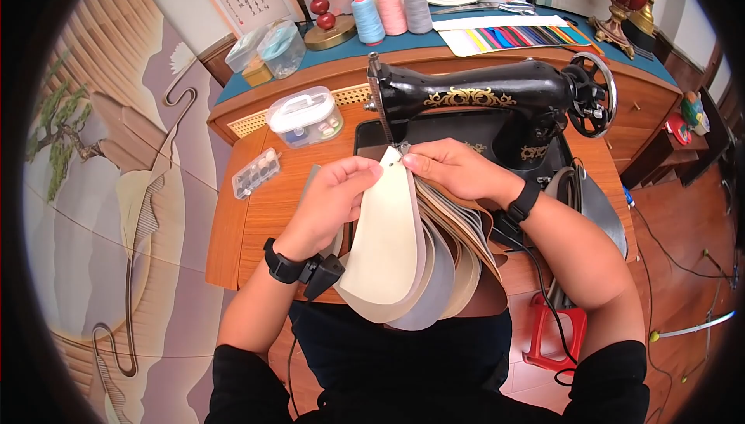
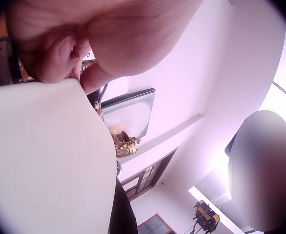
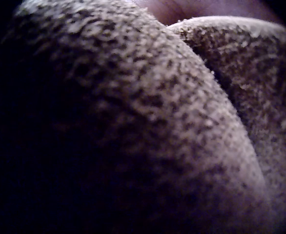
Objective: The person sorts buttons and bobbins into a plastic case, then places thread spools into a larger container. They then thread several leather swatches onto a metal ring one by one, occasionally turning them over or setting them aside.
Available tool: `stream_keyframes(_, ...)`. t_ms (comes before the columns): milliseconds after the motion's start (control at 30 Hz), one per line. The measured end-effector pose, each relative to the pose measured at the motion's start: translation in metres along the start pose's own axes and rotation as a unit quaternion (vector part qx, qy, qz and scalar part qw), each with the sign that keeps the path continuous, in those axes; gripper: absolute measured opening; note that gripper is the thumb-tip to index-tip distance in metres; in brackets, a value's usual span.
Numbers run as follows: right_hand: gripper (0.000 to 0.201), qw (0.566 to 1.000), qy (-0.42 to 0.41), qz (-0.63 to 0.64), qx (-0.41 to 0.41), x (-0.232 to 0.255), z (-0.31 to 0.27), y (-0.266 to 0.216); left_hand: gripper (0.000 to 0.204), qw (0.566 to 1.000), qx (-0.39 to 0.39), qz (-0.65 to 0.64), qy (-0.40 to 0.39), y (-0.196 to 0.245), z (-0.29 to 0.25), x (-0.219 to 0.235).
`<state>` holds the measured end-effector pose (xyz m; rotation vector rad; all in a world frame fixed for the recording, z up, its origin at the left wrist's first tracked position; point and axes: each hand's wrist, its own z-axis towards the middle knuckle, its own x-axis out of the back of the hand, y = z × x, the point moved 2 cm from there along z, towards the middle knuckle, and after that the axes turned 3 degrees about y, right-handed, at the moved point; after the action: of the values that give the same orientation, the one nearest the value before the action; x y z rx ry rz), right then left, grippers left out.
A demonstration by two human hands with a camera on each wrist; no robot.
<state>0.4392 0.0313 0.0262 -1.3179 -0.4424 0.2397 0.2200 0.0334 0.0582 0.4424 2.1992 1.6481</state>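
Note:
A fanned bunch of teardrop-shaped leather swatches hangs from its narrow top end in front of the sewing machine [image 1: 481, 82]. The cream swatch [image 1: 380, 245] lies uppermost, with grey, beige and brown swatches [image 1: 464, 283] spread beneath it. My left hand [image 1: 330, 195] pinches the cream swatch by its upper left edge. On the other side, my right hand [image 1: 458, 169] grips the bunch near its top, thumb close to a small hole. In the left wrist view the cream swatch's smooth face [image 2: 45, 156] fills the lower left. Fuzzy leather backs [image 3: 162, 107] fill the right wrist view.
A lidded clear box [image 1: 305, 119] and a small compartment case [image 1: 257, 174] stand on the wooden table at left. Thread cones [image 1: 391, 12], a colour card [image 1: 504, 38] and a clock line the back shelf. A red stool [image 1: 574, 335] stands below right.

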Motion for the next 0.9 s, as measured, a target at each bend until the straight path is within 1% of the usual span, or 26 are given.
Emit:
stream_keyframes(33,0.039,1.0,-0.001,0.009,0.004,0.0,0.0,0.0,0.018,1.0,-0.001,-0.003,-0.02,0.0,0.001,0.002)
stream_keyframes(167,0.039,1.0,0.007,0.023,0.01,-0.001,0.0,-0.002,0.018,1.0,-0.016,-0.007,-0.026,-0.001,0.001,0.008)
stream_keyframes(200,0.039,1.0,0.008,0.023,0.009,0.0,0.0,-0.001,0.017,1.0,-0.014,-0.005,-0.008,0.001,-0.001,0.01)
stream_keyframes(267,0.037,1.0,0.003,-0.027,0.012,0.003,0.001,0.002,0.015,0.999,-0.014,0.013,0.038,0.004,-0.008,0.017)
stream_keyframes(300,0.037,1.0,0.005,-0.026,0.011,0.003,0.001,0.002,0.015,0.999,-0.013,0.015,0.037,0.003,-0.012,0.021)
stream_keyframes(367,0.044,0.999,0.012,-0.021,0.023,0.002,0.002,0.003,0.014,0.991,-0.09,0.066,0.08,0.003,-0.023,0.033)
stream_keyframes(400,0.044,0.999,0.012,-0.02,0.023,0.002,0.002,0.004,0.014,0.979,-0.121,0.131,0.103,0.007,-0.031,0.039)
stream_keyframes(433,0.044,0.999,0.014,-0.03,0.024,0.003,0.003,0.004,0.012,0.975,-0.146,0.134,0.097,0.011,-0.038,0.043)
stream_keyframes(500,0.044,0.999,0.013,-0.037,0.024,0.002,0.003,0.004,0.011,0.973,-0.141,0.141,0.111,0.025,-0.055,0.05)
stream_keyframes(533,0.044,0.999,0.015,-0.034,0.023,0.001,0.002,0.003,0.009,0.965,-0.142,0.178,0.13,0.034,-0.061,0.054)
stream_keyframes(567,0.044,0.999,0.018,-0.033,0.022,0.001,0.002,0.003,0.01,0.966,-0.129,0.184,0.13,0.043,-0.065,0.056)
stream_keyframes(633,0.044,0.999,0.012,-0.036,0.023,0.002,0.004,0.006,0.012,0.967,-0.103,0.183,0.144,0.047,-0.061,0.071)
stream_keyframes(667,0.044,0.999,0.014,-0.032,0.02,0.001,0.004,0.007,0.012,0.967,-0.105,0.182,0.146,0.044,-0.053,0.08)
stream_keyframes(733,0.044,0.999,0.012,-0.029,0.02,0.0,0.004,0.006,0.017,0.915,-0.12,0.346,0.167,0.027,-0.031,0.107)
stream_keyframes(767,0.044,1.0,0.014,-0.023,0.011,-0.001,0.003,0.005,0.028,0.865,-0.164,0.441,0.173,0.023,-0.023,0.111)
stream_keyframes(833,0.044,1.0,0.018,-0.02,0.001,0.001,0.003,0.004,0.032,0.818,-0.155,0.513,0.211,0.015,-0.023,0.117)
stream_keyframes(867,0.044,1.0,0.016,-0.019,0.003,0.001,0.003,0.005,0.032,0.818,-0.157,0.512,0.21,0.015,-0.024,0.116)
stream_keyframes(900,0.043,1.0,0.015,-0.016,0.004,0.001,0.002,0.006,0.029,0.821,-0.13,0.519,0.197,0.012,-0.026,0.117)
